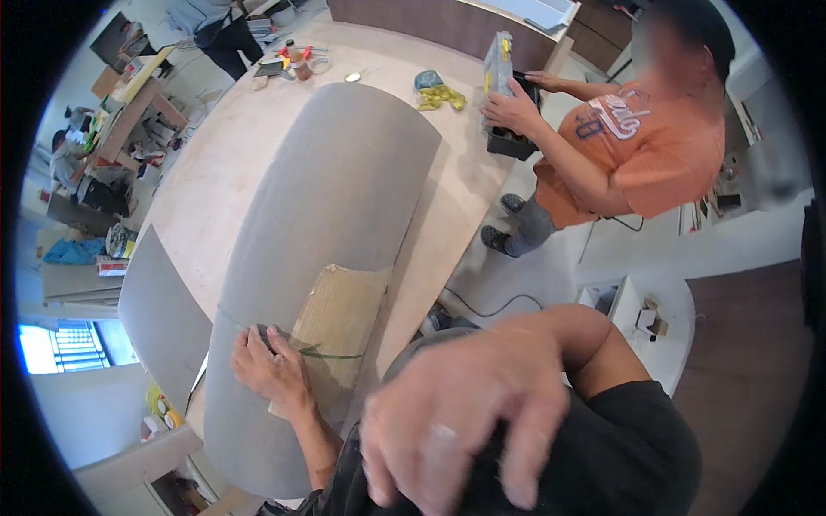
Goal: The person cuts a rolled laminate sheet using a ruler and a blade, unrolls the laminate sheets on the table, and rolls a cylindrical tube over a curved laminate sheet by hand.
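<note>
A long grey curved panel point(327, 189) lies across the table in front of me. My left hand point(274, 371) rests on its near part with the fingers bent, and a small dark thing shows between thumb and fingers; I cannot make out what it is. Beside that hand, a yellowish wood-grain patch point(340, 314) with a dark green mark is on the panel. My right hand point(465, 404) is raised close to the camera, blurred, its fingers pointing down and apart. Nothing shows in it.
At the right, a person in an orange shirt point(662, 163) handles a clear-lidded case point(499, 64) and a black box point(514, 142). A yellow cloth point(442, 97), bottles point(298, 62) and small items lie on the far tabletop. Another grey sheet point(159, 318) leans at left.
</note>
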Tool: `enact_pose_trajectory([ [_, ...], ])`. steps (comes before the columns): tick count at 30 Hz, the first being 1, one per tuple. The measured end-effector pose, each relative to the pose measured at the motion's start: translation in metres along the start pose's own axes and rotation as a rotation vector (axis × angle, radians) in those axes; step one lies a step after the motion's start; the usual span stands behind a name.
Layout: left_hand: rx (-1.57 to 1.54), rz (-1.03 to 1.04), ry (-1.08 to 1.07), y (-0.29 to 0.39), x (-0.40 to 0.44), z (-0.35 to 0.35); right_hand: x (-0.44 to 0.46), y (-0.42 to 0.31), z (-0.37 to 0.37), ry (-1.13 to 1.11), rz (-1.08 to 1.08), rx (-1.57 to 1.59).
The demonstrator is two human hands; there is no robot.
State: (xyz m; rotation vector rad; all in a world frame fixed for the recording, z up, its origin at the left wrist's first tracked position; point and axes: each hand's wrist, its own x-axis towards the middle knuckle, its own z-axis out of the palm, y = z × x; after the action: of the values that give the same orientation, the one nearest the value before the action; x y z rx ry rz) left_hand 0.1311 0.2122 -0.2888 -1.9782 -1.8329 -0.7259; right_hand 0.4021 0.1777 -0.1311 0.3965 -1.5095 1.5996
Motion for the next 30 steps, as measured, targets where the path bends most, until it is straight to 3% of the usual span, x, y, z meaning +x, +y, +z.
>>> enact_pose_trajectory([
  [2, -0.014, -0.008, -0.007, -0.003, 0.001, 0.0, -0.003, 0.007, 0.031, 0.16, -0.124, 0.025],
  [5, -0.025, -0.021, -0.006, -0.008, 0.003, 0.003, -0.003, 0.004, 0.052, 0.325, -0.127, 0.007],
  [7, -0.007, -0.018, -0.027, -0.008, 0.007, 0.002, -0.007, -0.006, 0.045, 0.214, -0.075, -0.107],
  [9, -0.011, -0.029, -0.034, -0.009, 0.006, 0.004, -0.015, -0.021, 0.019, -0.086, -0.016, -0.288],
  [11, 0.003, -0.052, -0.037, -0.008, 0.006, 0.006, -0.014, -0.028, 0.01, -0.175, -0.066, -0.359],
  [16, 0.014, -0.147, 0.0, 0.0, 0.006, 0.01, -0.031, -0.067, -0.024, -0.213, -0.026, -0.39],
  [19, 0.0, -0.252, -0.12, 0.0, 0.015, 0.007, -0.063, -0.085, -0.057, -0.144, -0.029, -0.287],
  [20, 0.026, -0.32, -0.191, 0.0, 0.024, 0.003, -0.068, -0.102, -0.077, -0.221, 0.04, -0.334],
  [23, 0.16, -0.512, -0.319, 0.014, 0.051, -0.002, -0.121, -0.093, -0.119, -0.074, 0.22, -0.43],
  [25, 0.301, -0.619, -0.277, 0.029, 0.065, 0.004, -0.152, -0.087, -0.147, 0.206, 0.36, -0.49],
  [28, 0.442, -0.35, -0.135, -0.026, 0.034, 0.047, -0.215, -0.059, -0.19, 0.4, 0.652, -0.893],
  [30, 0.439, -0.333, -0.131, -0.046, 0.028, 0.056, -0.273, -0.026, -0.211, 0.481, 0.827, -1.089],
])
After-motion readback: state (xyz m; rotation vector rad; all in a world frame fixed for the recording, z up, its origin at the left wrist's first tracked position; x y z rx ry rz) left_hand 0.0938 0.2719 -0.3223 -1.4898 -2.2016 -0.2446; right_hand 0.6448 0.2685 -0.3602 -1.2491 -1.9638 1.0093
